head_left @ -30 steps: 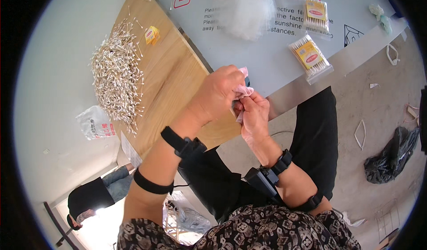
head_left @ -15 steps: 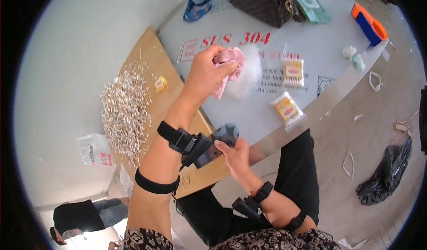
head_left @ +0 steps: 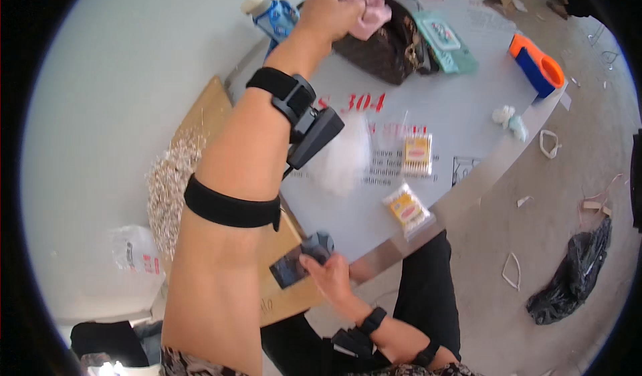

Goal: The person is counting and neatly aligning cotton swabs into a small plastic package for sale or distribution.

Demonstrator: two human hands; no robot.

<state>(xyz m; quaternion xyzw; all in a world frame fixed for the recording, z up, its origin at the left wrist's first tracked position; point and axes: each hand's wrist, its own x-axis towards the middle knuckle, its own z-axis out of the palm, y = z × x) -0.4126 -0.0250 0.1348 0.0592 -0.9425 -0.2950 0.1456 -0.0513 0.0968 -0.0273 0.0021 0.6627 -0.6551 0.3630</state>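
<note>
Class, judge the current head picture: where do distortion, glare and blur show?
In the head view, the grey table has a bowed right edge; at lower left, bright glare shows beneath a black shirt; the swab pile looks soft, its sticks blending together.

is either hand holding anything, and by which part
The left hand holds a crumpled pink cloth by its left side. The right hand rests its thumb on a dark patterned item's lower-right side; its full grip is hidden.
</note>
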